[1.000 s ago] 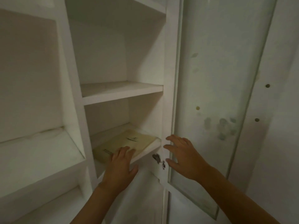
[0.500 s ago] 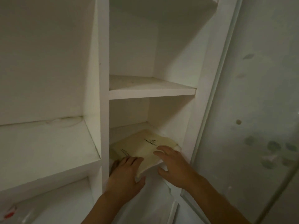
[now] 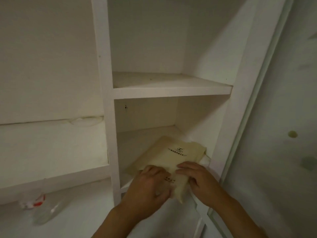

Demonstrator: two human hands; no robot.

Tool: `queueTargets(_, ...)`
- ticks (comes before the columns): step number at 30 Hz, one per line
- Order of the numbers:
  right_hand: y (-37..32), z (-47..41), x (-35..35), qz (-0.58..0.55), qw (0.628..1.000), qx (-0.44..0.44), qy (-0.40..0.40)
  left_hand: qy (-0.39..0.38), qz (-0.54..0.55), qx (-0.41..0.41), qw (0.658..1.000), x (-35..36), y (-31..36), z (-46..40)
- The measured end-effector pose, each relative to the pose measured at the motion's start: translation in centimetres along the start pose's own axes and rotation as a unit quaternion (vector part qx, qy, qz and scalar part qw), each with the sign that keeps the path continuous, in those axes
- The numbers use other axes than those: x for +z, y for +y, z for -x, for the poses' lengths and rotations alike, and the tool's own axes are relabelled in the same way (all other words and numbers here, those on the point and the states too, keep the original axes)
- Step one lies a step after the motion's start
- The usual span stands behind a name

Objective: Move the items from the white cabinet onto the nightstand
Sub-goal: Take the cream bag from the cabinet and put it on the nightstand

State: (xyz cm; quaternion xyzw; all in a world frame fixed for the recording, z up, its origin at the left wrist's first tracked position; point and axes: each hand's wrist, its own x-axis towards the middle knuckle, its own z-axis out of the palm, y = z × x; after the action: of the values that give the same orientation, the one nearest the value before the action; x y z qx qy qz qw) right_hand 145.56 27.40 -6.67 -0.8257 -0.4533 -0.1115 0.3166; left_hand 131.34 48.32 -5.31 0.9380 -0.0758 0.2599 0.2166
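Observation:
A flat beige packet (image 3: 169,156) with black print lies on a lower shelf of the white cabinet (image 3: 171,91), its near end sticking out past the shelf edge. My left hand (image 3: 149,184) grips that near end from the left, fingers on top and thumb under. My right hand (image 3: 197,179) holds the same end from the right, fingers curled over its top. A white sheet (image 3: 205,160) peeks out beneath the packet's far right corner. The nightstand is out of view.
The cabinet's glass door (image 3: 274,134) stands open at the right, close to my right arm. A clear plastic bottle (image 3: 42,212) with a red label lies on the lowest left shelf. The upper shelves show nothing on them.
My right hand left the door and joined my left hand on the packet. Both hands now grasp its near end, which has slid out over the shelf edge. The view moved closer and rightward.

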Motion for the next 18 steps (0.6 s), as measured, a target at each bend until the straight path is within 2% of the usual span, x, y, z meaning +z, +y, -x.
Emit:
queueTargets(5, 0.9, -0.5, -0.5, -0.043, 0.999, 0.016, -0.004, -0.018, -0.066, -0.089, 0.994, 0.1, -2.6, -2.7)
queueTargets(9, 0.7, -0.6, -0.8, -0.079, 0.996, 0.041, -0.009, -0.037, -0.075, -0.130, 0.988, 0.4, -3.4, -3.2)
queueTargets(13, -0.3, -0.1, -1.0, -0.037, 0.996, 0.081, 0.026, -0.025, -0.085, -0.141, 0.986, 0.9, -2.7, -2.3)
queueTargets(18, -0.7, 1.1, -0.3, 0.063, 0.988, 0.134, 0.049, 0.049, -0.087, -0.142, 0.985, 1.9, -0.9, -0.4)
